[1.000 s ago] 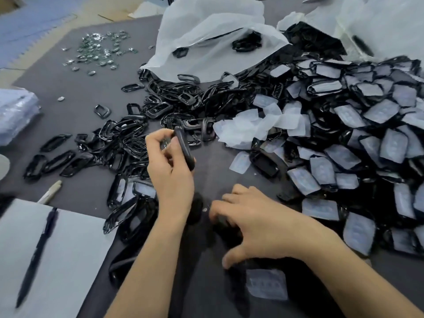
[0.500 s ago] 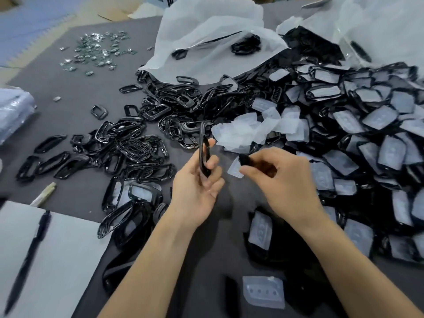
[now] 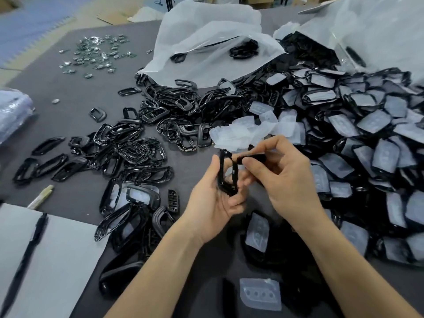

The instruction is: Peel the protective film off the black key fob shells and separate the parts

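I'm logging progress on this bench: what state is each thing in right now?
left hand, grips a black frame, upright.
right hand, pinches a black part beside the frame.
right-side shells, film on, heaped.
left-side frames, bare, scattered.
loose films, peeled off, piled.
white bag, open.

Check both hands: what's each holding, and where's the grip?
Left hand holds a black shell frame by its lower end, fingers curled round it. Right hand pinches a small black part between thumb and forefinger.
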Demonstrator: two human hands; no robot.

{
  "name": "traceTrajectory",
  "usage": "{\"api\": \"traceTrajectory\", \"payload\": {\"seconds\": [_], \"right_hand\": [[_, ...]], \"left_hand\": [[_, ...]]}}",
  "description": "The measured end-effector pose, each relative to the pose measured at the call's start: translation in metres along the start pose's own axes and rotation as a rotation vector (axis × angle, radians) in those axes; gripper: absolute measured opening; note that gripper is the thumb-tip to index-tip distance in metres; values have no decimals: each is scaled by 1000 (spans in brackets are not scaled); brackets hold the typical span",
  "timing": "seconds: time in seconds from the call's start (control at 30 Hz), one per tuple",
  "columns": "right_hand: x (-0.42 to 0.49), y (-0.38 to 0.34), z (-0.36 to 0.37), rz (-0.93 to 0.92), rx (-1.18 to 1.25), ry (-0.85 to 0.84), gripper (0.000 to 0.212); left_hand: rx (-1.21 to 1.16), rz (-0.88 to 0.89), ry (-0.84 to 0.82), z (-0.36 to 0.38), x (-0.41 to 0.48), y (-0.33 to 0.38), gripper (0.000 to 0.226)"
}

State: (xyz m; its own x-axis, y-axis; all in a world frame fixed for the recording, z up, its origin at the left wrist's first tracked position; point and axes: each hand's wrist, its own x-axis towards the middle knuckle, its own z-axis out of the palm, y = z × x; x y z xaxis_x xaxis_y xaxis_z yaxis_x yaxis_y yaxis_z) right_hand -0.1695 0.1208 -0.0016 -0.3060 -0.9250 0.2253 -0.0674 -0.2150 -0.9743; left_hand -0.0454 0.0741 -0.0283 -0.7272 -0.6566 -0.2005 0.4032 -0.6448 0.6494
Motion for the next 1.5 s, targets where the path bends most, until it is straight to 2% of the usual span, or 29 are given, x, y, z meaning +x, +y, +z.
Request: {"api": "traceTrajectory", "payload": {"seconds": [0.07,0.17,0.3,0.4,0.5,0.6,0.73,1.1,1.2,1.37,1.5], "right_hand": [[0,-1,-1,-24,81,-15,23],[4,-1,-2,-37,81,7,24],[6,-1,-8,5,102,86,24],[8,0,-12,63,163,89,24],[9,2,-12,92,190,76,30],[9,4,-10,122,263,80,28],[11,5,-10,167,291,101,40],[12,6,-12,269,509,140,18],[14,2,-14,382,616,154,17],[16,0,-16,672,965,224,49],[16,1,-15,742,1085,255,62]], "left_hand": [[91,55,12,0,-1,0,46],[182,209,49,-2,-1,-2,29],[368,410,156,-8,0,-2,49],[587,489,237,-8,0,-1,59],[701,541,237,-5,-1,-1,64],[630,532,189,-1,-2,-1,68],[557,507,193,-1,-1,-2,66],[502,469,182,1,-3,-1,59],[504,465,185,1,-2,-2,57],[532,444,156,3,-4,-5,55],[542,443,171,-1,-4,-5,52]]}}
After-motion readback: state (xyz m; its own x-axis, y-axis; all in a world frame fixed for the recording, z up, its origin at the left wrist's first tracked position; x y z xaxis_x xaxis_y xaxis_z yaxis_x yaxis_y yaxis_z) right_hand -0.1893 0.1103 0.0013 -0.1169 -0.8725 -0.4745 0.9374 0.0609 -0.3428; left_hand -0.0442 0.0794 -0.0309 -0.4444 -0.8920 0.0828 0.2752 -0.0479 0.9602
